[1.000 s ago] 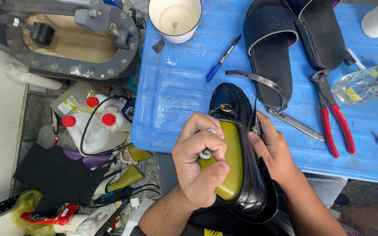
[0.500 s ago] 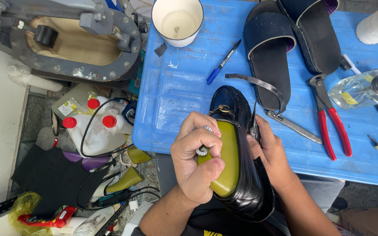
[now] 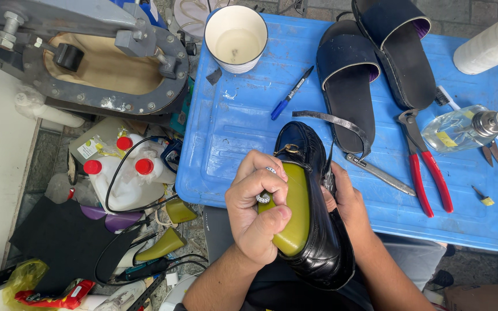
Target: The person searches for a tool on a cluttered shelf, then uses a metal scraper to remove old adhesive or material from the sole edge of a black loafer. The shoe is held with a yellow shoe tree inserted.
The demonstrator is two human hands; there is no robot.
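I see my left hand [image 3: 257, 216] wrapped tight around an olive-green shoe last [image 3: 291, 210] that sits inside a glossy black loafer [image 3: 318, 230], fingers curled over the green block and a ring showing on one finger. My right hand [image 3: 347, 201] is closed against the far side of the same loafer, gripping its upper edge, so both hands are clamped on the shoe from opposite sides. The loafer lies over my lap, its toe reaching onto the near edge of the blue tabletop [image 3: 231, 144].

On the tabletop, just beyond the toe, a grey strap [image 3: 335, 122] curls beside a long metal tool [image 3: 378, 174]. Red-handled pliers [image 3: 425, 170] lie to the right, near a clear glass bottle [image 3: 462, 129] on its side. Two dark slide sandals [image 3: 370, 63] rest at the back, one overlapping the other. A blue pen [image 3: 291, 94] lies near a white cup [image 3: 236, 37]. Left of the tabletop stands a grey metal press [image 3: 87, 57], with red-capped white bottles [image 3: 122, 173] on the floor below it.
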